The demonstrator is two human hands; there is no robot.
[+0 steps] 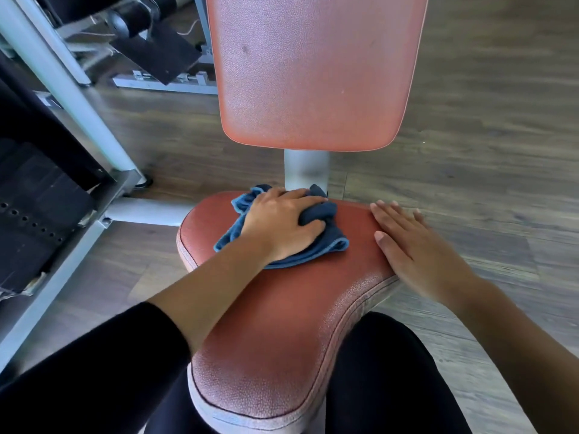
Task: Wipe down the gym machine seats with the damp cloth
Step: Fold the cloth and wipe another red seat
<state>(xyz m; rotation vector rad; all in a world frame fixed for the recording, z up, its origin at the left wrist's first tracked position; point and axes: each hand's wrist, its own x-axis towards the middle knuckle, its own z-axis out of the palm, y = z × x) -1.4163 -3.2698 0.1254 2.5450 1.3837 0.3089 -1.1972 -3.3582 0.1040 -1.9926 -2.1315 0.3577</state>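
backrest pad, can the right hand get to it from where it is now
Probably yes. The right hand lies flat and empty on the right edge of the seat, and the backrest pad stands just beyond with nothing between them.

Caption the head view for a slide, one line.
Left hand grips a blue cloth on the red seat; right hand rests flat on its edge.

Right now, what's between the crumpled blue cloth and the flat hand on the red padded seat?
Only bare red padded seat, in the head view, between the crumpled blue cloth and the flat right hand.
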